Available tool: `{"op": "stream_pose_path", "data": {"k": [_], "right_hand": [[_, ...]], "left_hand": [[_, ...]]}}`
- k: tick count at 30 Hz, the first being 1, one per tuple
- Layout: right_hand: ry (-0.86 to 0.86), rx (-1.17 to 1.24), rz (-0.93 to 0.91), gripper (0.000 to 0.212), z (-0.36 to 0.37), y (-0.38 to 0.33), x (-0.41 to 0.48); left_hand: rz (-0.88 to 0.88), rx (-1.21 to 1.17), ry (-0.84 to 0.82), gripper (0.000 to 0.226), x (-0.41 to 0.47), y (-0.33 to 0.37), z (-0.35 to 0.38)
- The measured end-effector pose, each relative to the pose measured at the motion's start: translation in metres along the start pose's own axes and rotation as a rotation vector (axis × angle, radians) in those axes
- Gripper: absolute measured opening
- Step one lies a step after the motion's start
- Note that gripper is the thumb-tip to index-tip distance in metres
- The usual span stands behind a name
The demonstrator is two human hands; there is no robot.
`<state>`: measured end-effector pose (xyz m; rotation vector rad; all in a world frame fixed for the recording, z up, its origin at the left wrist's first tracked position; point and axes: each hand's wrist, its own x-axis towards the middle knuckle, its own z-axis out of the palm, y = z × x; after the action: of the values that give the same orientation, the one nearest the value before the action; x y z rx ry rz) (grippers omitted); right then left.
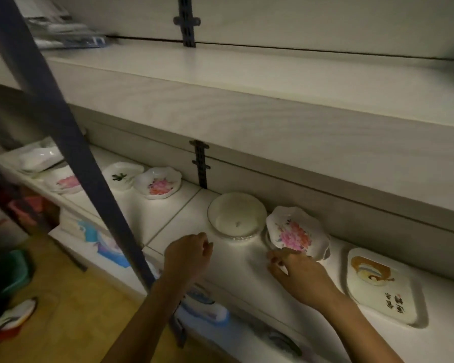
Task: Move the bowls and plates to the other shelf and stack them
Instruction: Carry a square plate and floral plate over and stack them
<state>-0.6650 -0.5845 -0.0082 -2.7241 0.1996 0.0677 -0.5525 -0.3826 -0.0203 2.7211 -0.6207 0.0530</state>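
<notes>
On the lower white shelf (173, 218) a round white bowl (237, 215) sits beside a scalloped plate with pink flowers (296, 231). My right hand (299, 276) touches that plate's near rim, fingers spread. My left hand (188, 255) hovers loosely curled, holding nothing, just left of the bowl. A rectangular plate with an orange picture and writing (385, 286) lies at the right. Further left are another floral dish (159, 185), a dish with a green motif (121, 175), a pink-flowered plate (64, 182) and white dishes (37, 155).
An upper white shelf (247, 82) spans the frame above. A dark slanted metal post (63, 132) crosses the left side in front of the shelves. Below are more printed items, a green bin (11, 271) and a shoe (13, 315) on the wooden floor.
</notes>
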Motion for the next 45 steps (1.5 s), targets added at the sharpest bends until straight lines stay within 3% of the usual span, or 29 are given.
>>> {"op": "stream_pose_path", "data": {"k": [12,27,37,45], "right_hand": [[0.009,-0.036,-0.199,0.034,0.053,-0.146,0.04],[0.039,0.046,-0.148,0.028,0.138,-0.35,0.109],[0.059,0.085,-0.03,0.027,0.157,-0.375,0.204],[0.102,0.108,0.337,0.023,0.164,-0.353,0.282]], "left_hand": [[-0.048,-0.057,0.053,0.026,-0.052,-0.143,-0.061],[-0.019,-0.044,-0.02,0.026,-0.041,-0.352,-0.135],[-0.025,-0.073,-0.067,0.025,0.049,-0.426,-0.138],[0.08,-0.116,-0.148,0.029,0.14,-0.452,-0.136]]}}
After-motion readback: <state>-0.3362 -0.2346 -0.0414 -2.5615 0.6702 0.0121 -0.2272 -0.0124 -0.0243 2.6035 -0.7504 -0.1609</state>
